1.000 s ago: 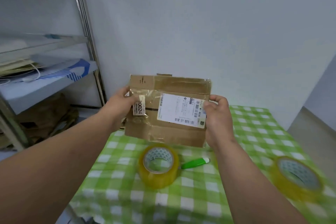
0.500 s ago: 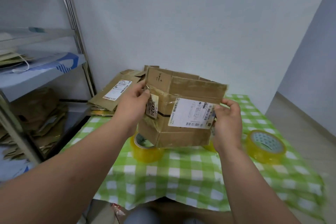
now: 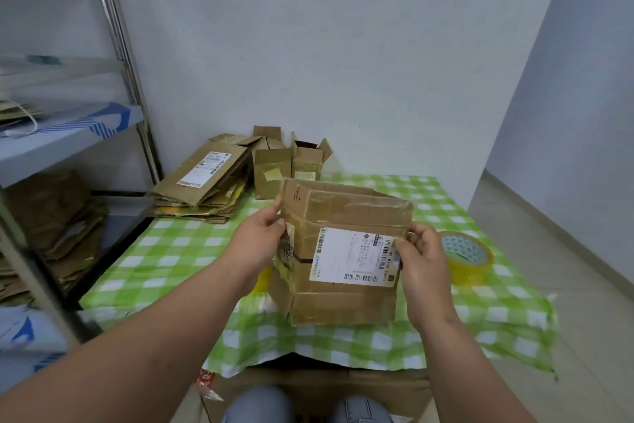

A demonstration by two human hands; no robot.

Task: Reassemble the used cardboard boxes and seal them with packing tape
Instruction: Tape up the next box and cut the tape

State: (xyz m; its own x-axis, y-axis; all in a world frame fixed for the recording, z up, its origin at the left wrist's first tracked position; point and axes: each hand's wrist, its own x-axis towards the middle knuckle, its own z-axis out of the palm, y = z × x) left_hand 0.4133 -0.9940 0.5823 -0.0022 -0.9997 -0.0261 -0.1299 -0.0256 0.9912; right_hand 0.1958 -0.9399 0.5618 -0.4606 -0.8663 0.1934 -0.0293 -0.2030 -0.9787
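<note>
Box (image 3: pixel 343 251) held up over the table's (image 3: pixel 164 251) middle, half opened — left hand (image 3: pixel 257 244) pinching its left edge, right hand (image 3: pixel 423 264) curled round the right edge. Tape (image 3: pixel 466 258) near the right edge.

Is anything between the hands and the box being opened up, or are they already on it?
Nothing is in the way. The left hand grips the cardboard box at its left edge, and the right hand pinches its right edge by the shipping label.

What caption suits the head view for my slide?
Both hands, left hand and right hand, open a cardboard box above the checked table.
</note>
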